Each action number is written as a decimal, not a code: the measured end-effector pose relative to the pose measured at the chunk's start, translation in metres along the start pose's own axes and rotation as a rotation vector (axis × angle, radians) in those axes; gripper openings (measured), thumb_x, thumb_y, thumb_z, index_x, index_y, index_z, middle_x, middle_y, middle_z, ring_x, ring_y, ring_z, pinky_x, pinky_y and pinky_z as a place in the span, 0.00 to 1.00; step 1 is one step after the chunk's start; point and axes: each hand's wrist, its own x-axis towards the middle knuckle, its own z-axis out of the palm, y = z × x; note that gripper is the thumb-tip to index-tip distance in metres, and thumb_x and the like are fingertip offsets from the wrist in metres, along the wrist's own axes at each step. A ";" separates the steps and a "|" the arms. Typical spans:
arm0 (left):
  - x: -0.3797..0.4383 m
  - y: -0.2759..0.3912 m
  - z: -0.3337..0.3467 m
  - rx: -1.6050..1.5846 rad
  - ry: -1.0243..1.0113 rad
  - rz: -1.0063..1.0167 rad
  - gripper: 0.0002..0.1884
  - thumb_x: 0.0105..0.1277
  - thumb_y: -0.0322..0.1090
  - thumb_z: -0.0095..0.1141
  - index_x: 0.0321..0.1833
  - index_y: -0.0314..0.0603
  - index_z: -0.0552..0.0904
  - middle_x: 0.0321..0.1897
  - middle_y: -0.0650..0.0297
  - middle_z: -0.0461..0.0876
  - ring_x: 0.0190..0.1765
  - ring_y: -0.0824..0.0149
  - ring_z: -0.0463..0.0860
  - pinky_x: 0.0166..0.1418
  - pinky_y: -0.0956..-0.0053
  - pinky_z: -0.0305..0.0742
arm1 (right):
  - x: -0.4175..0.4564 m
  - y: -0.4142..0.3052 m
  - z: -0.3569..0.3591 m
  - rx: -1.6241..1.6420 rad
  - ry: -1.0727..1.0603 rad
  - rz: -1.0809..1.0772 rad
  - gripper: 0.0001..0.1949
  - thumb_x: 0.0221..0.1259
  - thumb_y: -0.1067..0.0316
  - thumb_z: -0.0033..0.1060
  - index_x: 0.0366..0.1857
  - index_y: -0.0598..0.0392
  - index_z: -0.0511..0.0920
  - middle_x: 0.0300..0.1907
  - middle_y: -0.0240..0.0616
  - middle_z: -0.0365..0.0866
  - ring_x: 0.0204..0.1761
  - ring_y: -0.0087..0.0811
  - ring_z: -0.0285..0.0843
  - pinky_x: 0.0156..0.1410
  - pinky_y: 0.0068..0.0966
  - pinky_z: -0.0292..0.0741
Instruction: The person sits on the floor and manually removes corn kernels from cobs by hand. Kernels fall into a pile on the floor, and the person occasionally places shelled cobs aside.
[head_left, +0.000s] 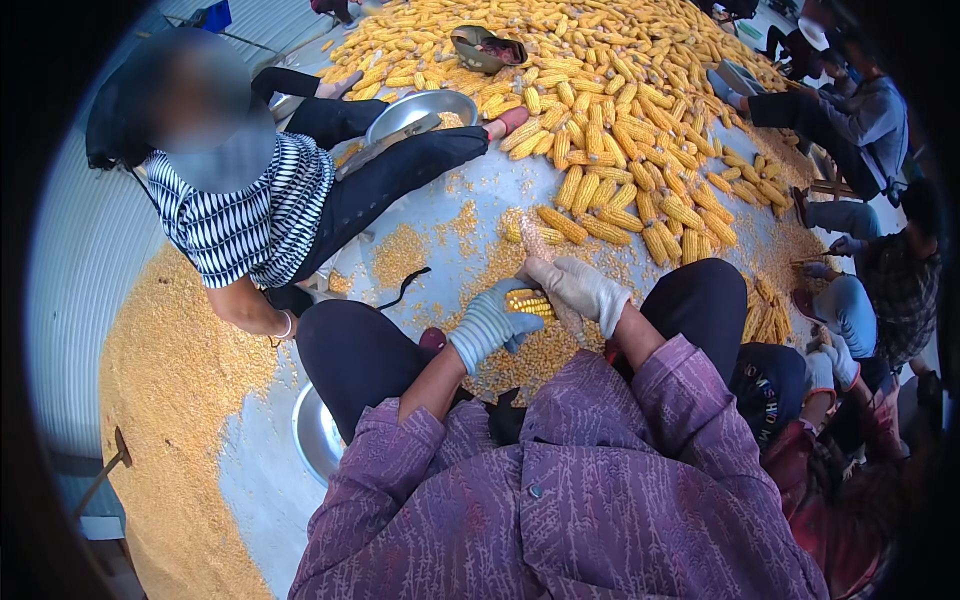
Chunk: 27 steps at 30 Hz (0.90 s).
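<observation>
My left hand (489, 319), in a striped blue-grey knit glove, grips a partly shelled corn cob (529, 303) with yellow kernels on its near side. Against it my right hand (581, 291), in a whitish glove, is closed around a bare pinkish corn cob (534, 238) whose ends stick out above and below the palm. Loose corn kernels (525, 361) lie on the floor between my knees, beneath both hands. Just beyond the hands are whole yellow corn ears (602, 229) at the near edge of a large heap.
At the left sits a co-worker in a patterned shirt (240, 202), legs stretched towards a metal basin (424, 112). Another metal basin (319, 431) stands by my left knee. A large kernel pile (180, 360) spreads along the left. Several people sit on the right. A cap (487, 49) lies on the heap.
</observation>
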 end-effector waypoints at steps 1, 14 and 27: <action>0.000 -0.004 -0.001 -0.045 0.016 -0.006 0.33 0.51 0.35 0.73 0.60 0.34 0.72 0.27 0.57 0.83 0.21 0.67 0.81 0.21 0.74 0.78 | -0.007 -0.014 0.010 -0.074 0.013 0.018 0.34 0.62 0.36 0.52 0.45 0.68 0.80 0.40 0.51 0.84 0.45 0.37 0.82 0.53 0.31 0.75; 0.000 -0.002 0.006 -0.200 0.016 0.081 0.31 0.51 0.30 0.71 0.58 0.35 0.72 0.26 0.58 0.82 0.24 0.67 0.83 0.23 0.73 0.80 | -0.013 -0.012 0.022 -0.045 0.077 0.052 0.32 0.62 0.38 0.55 0.47 0.66 0.80 0.41 0.47 0.84 0.45 0.33 0.81 0.50 0.30 0.76; -0.005 0.007 0.006 -0.118 -0.029 0.019 0.34 0.52 0.29 0.70 0.62 0.33 0.68 0.25 0.59 0.82 0.23 0.67 0.82 0.24 0.72 0.80 | -0.015 -0.014 0.015 -0.049 -0.068 0.042 0.36 0.57 0.39 0.61 0.51 0.71 0.75 0.43 0.53 0.81 0.43 0.38 0.79 0.50 0.32 0.75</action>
